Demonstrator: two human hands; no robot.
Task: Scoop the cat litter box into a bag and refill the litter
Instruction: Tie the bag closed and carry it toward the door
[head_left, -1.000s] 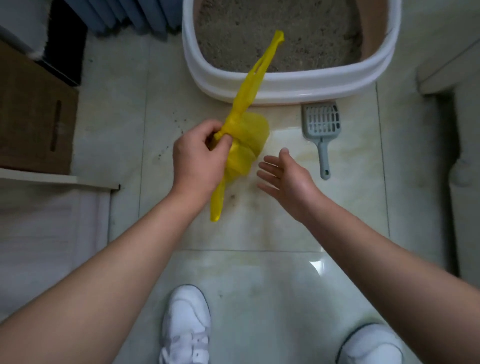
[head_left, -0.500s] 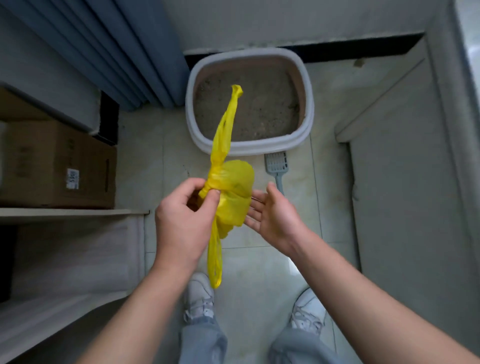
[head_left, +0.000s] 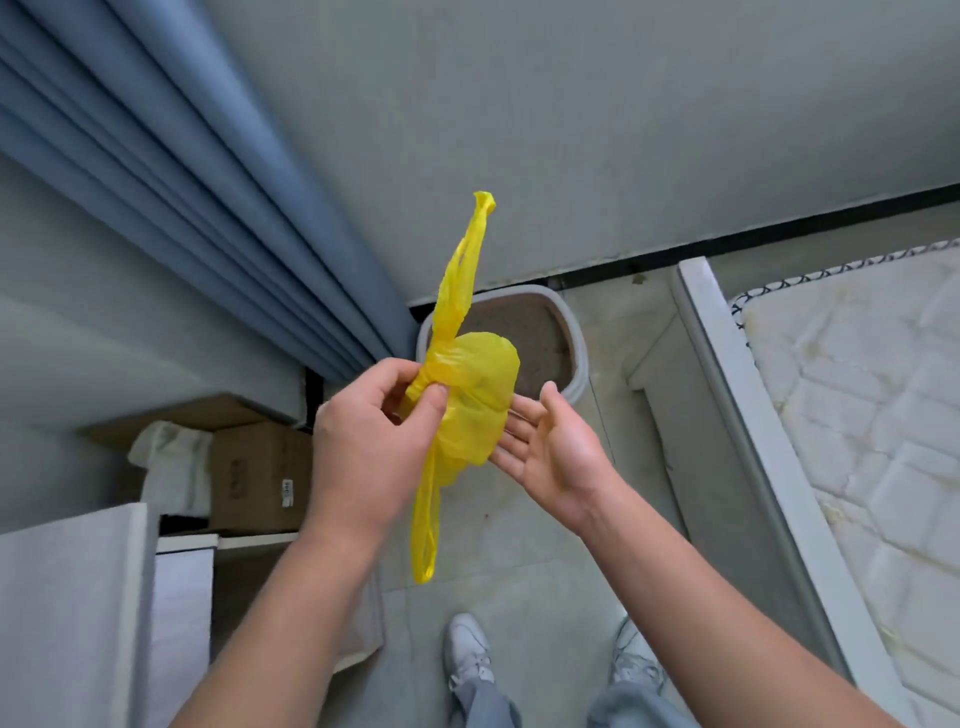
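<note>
Pinching the bunched yellow plastic bag in the left hand, high up, near the litter box. Holding the right hand flat and loose just beside it. Might rip the thin bag by tugging too hard.

This is a bedroom corner in a home. A quilted mattress lies in a pale bed frame on the right, and a blue curtain hangs on the left. A litter box sits on the tiled floor against the wall, near a cardboard box stored on a shelf.
</note>
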